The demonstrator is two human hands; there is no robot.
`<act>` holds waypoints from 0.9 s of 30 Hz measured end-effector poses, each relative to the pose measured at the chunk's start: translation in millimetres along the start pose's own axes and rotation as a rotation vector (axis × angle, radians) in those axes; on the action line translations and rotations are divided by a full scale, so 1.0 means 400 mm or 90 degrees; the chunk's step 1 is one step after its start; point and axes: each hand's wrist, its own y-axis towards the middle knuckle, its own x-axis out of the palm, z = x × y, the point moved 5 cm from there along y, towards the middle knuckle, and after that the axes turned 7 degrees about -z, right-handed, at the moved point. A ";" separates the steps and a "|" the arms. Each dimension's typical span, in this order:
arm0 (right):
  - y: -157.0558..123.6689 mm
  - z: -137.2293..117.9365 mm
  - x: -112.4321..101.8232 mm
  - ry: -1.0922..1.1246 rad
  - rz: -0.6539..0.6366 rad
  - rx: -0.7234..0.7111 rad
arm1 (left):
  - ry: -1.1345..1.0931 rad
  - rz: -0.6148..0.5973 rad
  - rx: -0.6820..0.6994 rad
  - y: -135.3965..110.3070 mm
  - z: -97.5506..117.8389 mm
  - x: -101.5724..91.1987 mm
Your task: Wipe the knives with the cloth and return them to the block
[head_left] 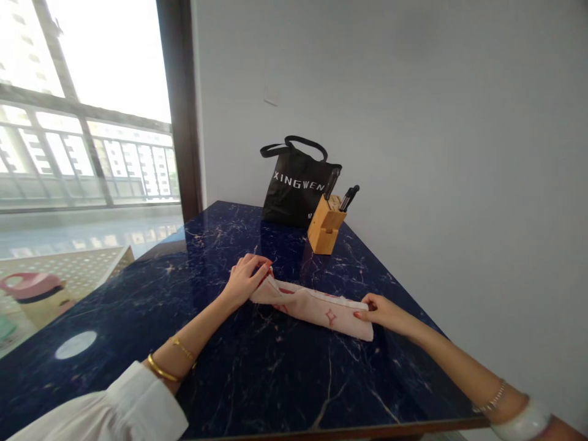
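Note:
A pale pink towel (316, 310) with red star-like motifs lies folded into a long strip across the dark blue marbled table (275, 380). At its left end, my left hand (247, 278) is closed on the fabric, which is bunched and shows some red near the fingertips. My right hand (379, 313) pinches the upper corner of the right end between thumb and fingers. Between the two hands the strip sags slightly and looks wrinkled on the left part.
Behind the towel stands a wooden knife block (325, 231) with black-handled tools in it. A black tote bag (291, 190) leans near the grey wall. Left of the table, a pink-lidded container (39, 297) sits on a perforated surface by the window.

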 end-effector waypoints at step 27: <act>0.003 -0.219 0.009 -0.520 0.128 -0.158 | 0.032 -0.142 0.161 -0.042 0.089 0.092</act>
